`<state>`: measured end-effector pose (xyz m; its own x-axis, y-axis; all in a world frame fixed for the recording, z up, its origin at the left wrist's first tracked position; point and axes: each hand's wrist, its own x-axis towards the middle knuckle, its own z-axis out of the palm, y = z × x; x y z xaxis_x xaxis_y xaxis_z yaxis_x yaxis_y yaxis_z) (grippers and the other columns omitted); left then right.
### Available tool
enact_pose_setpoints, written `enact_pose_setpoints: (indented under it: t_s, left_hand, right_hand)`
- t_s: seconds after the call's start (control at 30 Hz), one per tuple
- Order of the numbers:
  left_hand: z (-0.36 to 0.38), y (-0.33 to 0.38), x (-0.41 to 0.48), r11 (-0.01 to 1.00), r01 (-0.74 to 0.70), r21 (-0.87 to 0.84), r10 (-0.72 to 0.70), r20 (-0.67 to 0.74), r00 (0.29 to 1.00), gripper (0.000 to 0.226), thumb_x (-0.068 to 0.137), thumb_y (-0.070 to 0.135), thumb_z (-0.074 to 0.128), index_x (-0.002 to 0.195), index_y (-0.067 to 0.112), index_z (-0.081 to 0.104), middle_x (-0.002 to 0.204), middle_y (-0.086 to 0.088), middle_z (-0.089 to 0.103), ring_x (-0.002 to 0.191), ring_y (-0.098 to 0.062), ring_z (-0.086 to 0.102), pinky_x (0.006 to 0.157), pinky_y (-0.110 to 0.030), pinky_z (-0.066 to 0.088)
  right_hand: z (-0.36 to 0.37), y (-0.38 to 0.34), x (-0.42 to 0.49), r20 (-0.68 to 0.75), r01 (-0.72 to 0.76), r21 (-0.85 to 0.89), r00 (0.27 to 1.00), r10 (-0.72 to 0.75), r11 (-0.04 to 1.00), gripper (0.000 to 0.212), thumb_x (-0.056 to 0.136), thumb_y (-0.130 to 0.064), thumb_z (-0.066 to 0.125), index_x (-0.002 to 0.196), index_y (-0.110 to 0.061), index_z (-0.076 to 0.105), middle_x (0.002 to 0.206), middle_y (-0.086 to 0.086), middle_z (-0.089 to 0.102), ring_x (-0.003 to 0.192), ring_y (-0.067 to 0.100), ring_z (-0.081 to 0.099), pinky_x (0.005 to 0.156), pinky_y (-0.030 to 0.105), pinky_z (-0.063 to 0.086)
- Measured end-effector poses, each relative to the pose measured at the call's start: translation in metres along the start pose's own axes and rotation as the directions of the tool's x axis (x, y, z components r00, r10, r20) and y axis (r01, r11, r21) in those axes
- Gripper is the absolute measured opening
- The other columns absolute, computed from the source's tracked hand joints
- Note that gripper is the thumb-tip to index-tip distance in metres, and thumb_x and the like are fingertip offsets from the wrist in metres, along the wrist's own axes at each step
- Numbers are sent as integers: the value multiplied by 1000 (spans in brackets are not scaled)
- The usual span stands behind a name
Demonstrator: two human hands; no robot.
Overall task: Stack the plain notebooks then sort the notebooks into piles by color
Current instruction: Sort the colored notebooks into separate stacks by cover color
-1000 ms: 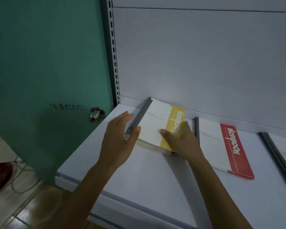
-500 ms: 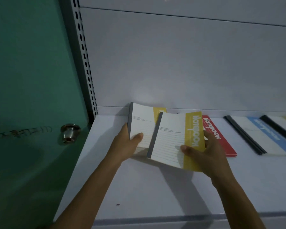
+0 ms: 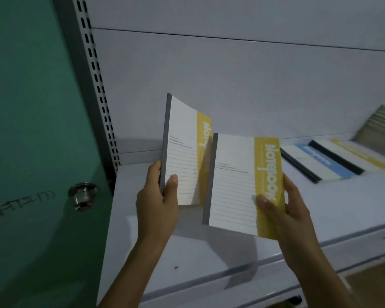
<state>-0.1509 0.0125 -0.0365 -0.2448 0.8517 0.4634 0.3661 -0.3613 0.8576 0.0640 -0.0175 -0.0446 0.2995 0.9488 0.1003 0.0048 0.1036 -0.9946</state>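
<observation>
Two white notebooks with yellow bands are held up above the white shelf [image 3: 165,258]. My left hand [image 3: 158,203] grips the left yellow notebook [image 3: 182,152] by its grey spine, thumb on the cover. My right hand [image 3: 282,210] grips the right yellow notebook [image 3: 236,185] at its yellow band, thumb on the front. The right notebook overlaps the lower right edge of the left one. A blue-banded notebook [image 3: 316,161] and another yellow-banded one [image 3: 356,156] lie flat on the shelf to the right.
A green door [image 3: 31,130] with a metal knob [image 3: 82,195] stands at the left beside a perforated shelf upright [image 3: 98,90]. The white back panel [image 3: 231,74] closes the rear. A ribbed stack [image 3: 380,123] leans at the far right.
Both hands have lifted the two yellow notebooks off the shelf and raised them upright, drawn apart side by side. The red notebook has dropped out of sight.
</observation>
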Motion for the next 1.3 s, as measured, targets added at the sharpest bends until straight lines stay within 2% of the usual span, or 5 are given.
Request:
enact_pose_setpoints:
  t_s: [0.13,0.33,0.53,0.83,1.3]
  left_hand:
    - [17,21,-19,987,40,-154,-32,51,998,40,93,17,53,133,17,48,123,5,61,112,-7,58,91,-11,45]
    - [79,62,-57,939,91,-333,-69,77,995,33,93,13,54,123,28,50,116,12,63,103,-1,60,86,-21,53]
    - [169,112,-131,856,183,-483,-75,235,969,32,95,10,52,118,31,53,108,16,66,97,4,63,80,-12,51]
    - [288,156,-238,782,344,-520,-125,409,904,32,96,13,50,113,39,53,112,17,64,102,2,61,84,-18,51]
    - [424,168,-214,761,489,-426,-144,625,767,11,92,36,56,103,38,54,94,7,69,86,-11,65,73,-27,55]
  right_hand:
    - [-28,-7,-11,-15,35,17,999,-35,999,53,83,-22,66,124,-48,45,106,-10,69,92,14,69,71,32,58]
    - [-114,-14,-31,-82,63,0,995,-62,998,55,86,-16,64,127,-48,46,107,-12,69,93,11,68,69,27,56]
    - [-236,-8,-66,-205,-23,8,978,24,1000,59,85,-16,66,121,-56,41,106,-25,61,93,7,64,71,29,52]
    - [-386,25,-121,-334,-104,-71,940,74,992,65,84,-19,69,135,-49,42,128,-12,58,110,18,61,91,49,51]
    - [-438,39,-5,-415,-92,-22,907,74,996,52,84,-15,70,131,-29,51,108,-9,68,86,8,69,66,28,56]
